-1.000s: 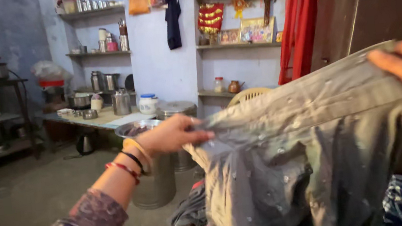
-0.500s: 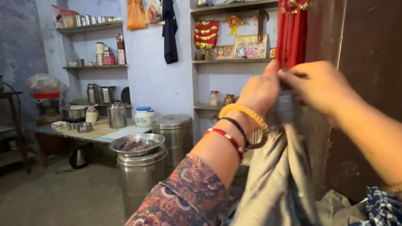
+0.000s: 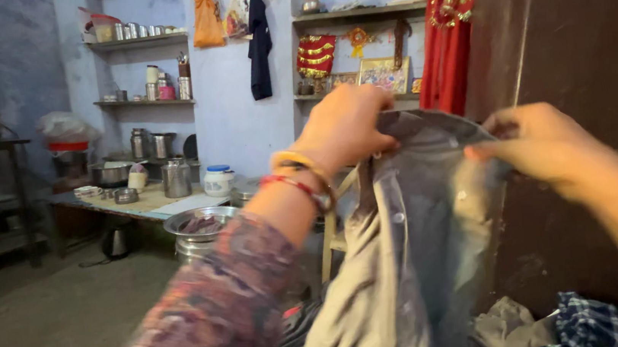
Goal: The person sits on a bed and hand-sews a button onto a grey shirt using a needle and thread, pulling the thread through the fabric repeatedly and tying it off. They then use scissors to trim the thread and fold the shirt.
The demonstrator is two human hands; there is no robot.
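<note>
Your left hand (image 3: 346, 125) pinches the top edge of the grey shirt (image 3: 416, 246) up at chest height, fingers closed on the cloth, while your right hand (image 3: 539, 145) grips the same edge just beside it, thumb and fingers shut on the fold. The garment hangs down between them, above the heap of clothes (image 3: 569, 322) — so keep both pinches level and draw the edge taut, letting the buttoned front fall straight rather than twisted.

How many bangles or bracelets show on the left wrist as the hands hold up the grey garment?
3, though motion blur may hide more: a yellow bangle nearest the left hand, a dark bangle behind it, and a red bangle nearest the sleeve, beside the grey garment.
</note>
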